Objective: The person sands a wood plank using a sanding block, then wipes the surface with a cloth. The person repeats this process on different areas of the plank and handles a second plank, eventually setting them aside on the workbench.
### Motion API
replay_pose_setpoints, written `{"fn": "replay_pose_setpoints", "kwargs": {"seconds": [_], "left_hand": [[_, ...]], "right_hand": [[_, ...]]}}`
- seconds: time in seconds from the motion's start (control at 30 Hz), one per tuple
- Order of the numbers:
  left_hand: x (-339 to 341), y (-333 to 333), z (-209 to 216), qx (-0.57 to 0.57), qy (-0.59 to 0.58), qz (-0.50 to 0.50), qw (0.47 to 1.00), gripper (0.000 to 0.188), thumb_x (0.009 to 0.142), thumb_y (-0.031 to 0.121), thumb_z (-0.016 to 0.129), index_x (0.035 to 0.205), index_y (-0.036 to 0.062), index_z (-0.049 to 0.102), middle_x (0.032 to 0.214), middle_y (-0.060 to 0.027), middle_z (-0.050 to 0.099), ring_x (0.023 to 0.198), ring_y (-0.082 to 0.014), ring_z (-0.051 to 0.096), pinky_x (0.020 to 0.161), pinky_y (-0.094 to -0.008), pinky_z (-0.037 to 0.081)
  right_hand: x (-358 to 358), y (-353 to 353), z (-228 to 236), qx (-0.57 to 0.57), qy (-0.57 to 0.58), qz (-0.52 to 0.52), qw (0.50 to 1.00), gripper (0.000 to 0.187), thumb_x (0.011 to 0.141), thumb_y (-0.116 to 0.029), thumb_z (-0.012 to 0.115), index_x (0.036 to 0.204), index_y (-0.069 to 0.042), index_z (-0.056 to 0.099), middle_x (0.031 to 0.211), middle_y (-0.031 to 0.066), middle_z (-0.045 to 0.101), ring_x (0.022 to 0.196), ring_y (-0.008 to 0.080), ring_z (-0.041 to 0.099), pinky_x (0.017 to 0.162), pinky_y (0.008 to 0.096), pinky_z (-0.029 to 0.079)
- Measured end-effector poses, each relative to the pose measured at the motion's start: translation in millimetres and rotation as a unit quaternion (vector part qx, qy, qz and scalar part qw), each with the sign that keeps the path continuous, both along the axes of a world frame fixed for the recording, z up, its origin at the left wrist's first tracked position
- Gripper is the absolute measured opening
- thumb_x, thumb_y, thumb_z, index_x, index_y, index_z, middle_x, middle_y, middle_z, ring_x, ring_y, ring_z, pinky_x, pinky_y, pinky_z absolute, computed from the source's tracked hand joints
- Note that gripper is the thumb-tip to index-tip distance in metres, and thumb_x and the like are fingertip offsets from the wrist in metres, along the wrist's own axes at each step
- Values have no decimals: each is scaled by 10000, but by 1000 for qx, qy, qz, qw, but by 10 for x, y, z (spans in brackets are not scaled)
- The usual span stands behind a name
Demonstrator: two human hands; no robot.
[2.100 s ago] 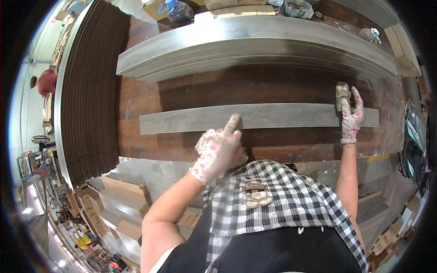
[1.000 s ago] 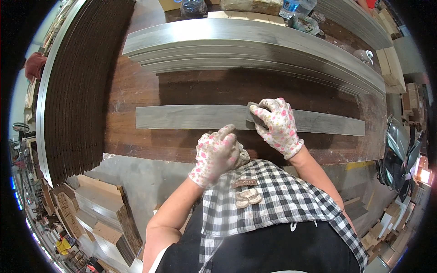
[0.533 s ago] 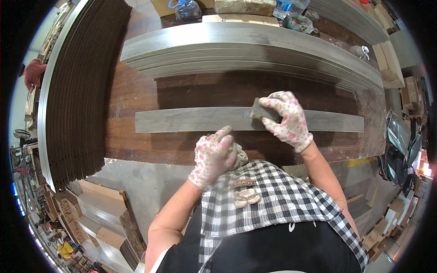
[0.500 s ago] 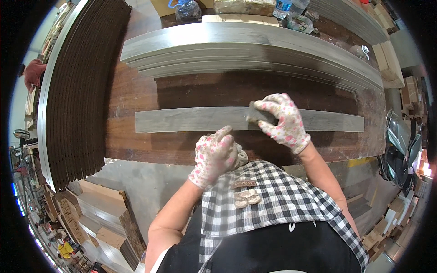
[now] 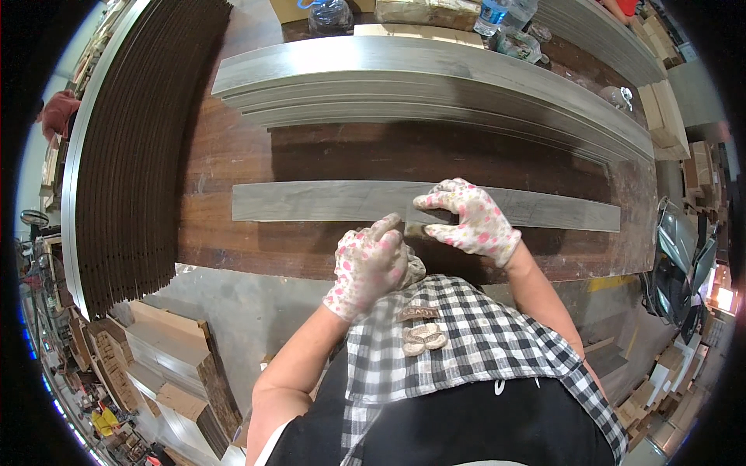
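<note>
A long flat grey strip (image 5: 326,202), metal-like with faint streaks, lies crosswise on the brown wooden table. My right hand (image 5: 472,224), in a white glove with pink flowers, curves over the strip's right half. Its fingers and thumb are closed round a small grey block (image 5: 417,219), partly hidden, at the strip's near edge. My left hand (image 5: 367,262), gloved the same way, is curled just in front of the strip with its index finger pointing toward the block. A crumpled greyish cloth (image 5: 414,268) shows beside its fingers, apparently gripped; the palm side is hidden.
Beyond the strip, a stack of similar strips (image 5: 435,85) spans the table (image 5: 210,155). A tall row of dark-edged strips (image 5: 132,155) stands at left. Behind are a water bottle (image 5: 491,15), plastic bags (image 5: 519,46) and a wrapped block (image 5: 427,12). A person (image 5: 59,115) is far left.
My right hand has moved slightly left and toward me, bringing the grey block from over the strip to its near edge. My left hand has stayed nearly still.
</note>
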State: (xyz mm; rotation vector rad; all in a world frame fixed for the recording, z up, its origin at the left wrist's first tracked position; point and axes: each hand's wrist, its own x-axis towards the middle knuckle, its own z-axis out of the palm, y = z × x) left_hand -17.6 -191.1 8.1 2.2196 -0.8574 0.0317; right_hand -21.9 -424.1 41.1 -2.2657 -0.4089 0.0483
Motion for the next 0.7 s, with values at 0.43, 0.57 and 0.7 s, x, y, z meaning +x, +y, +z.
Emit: {"fn": "replay_pose_setpoints", "kwargs": {"seconds": [0.43, 0.57, 0.7], "left_hand": [[242, -124, 375, -31, -45, 39, 998, 387, 765, 134, 799, 1108, 80, 626, 985, -103, 649, 859, -311, 656, 748, -411, 522], [398, -643, 144, 31, -102, -37, 994, 332, 713, 196, 767, 1007, 130, 629, 994, -66, 601, 949, -268, 604, 748, -445, 448], [471, -770, 50, 126, -140, -15, 982, 450, 597, 377, 775, 944, 144, 609, 983, -71, 586, 929, -294, 590, 702, -474, 439]], "right_hand": [[-215, -540, -570, 348, -54, -399, 847, 403, 885, -36, 713, 1276, 8, 624, 1257, 96, 650, 1153, 170, 610, 1010, 305, 488], [-204, -448, -714, 295, -90, -401, 863, 425, 885, -46, 721, 1292, 11, 613, 1271, 98, 640, 1181, 179, 595, 1039, 318, 466], [-220, -370, -715, 304, -95, -388, 865, 459, 877, -63, 741, 1307, 8, 597, 1291, 96, 631, 1196, 180, 592, 1039, 321, 468]]}}
